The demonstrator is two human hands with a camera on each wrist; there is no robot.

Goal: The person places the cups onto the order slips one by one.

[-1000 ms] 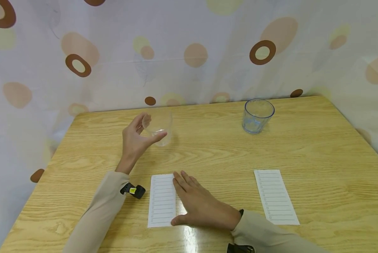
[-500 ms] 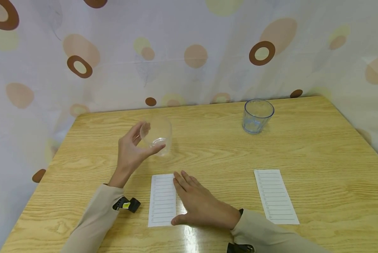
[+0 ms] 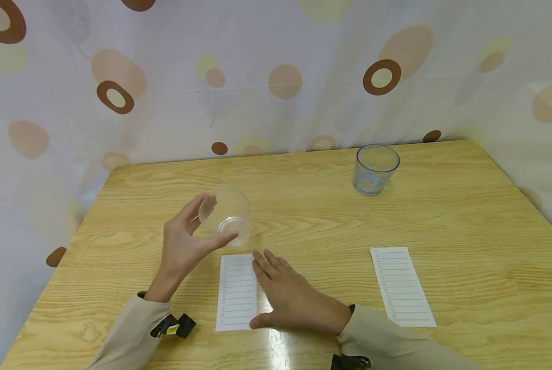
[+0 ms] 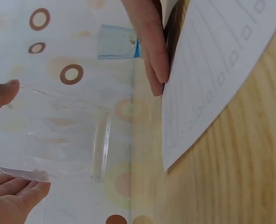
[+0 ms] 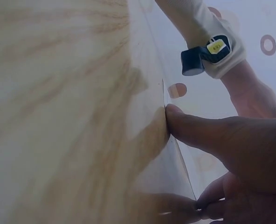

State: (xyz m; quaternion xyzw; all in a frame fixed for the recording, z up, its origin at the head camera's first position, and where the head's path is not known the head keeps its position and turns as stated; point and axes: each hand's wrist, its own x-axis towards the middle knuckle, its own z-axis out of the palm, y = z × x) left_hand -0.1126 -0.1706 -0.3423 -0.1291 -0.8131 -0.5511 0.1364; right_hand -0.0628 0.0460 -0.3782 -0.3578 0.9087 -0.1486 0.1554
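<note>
My left hand (image 3: 183, 241) grips a clear drinking glass (image 3: 229, 213) between thumb and fingers. In the left wrist view the clear glass (image 4: 58, 135) hangs upright, its base apart from the wooden table. Just in front of it lies a white lined checklist sheet (image 3: 236, 293). My right hand (image 3: 299, 300) rests at the right edge of that sheet, fingers straight and thumb spread. In the right wrist view the thumb (image 5: 194, 128) touches the edge of the paper.
A blue-tinted glass (image 3: 375, 172) stands at the back right of the wooden table (image 3: 322, 226). In front of it lies a second checklist sheet (image 3: 402, 288). A curtain (image 3: 257, 41) with brown and peach dots closes off the back and sides.
My left hand has brought the clear glass nearer to me, toward the left sheet. The right hand has stayed in place at the paper's edge.
</note>
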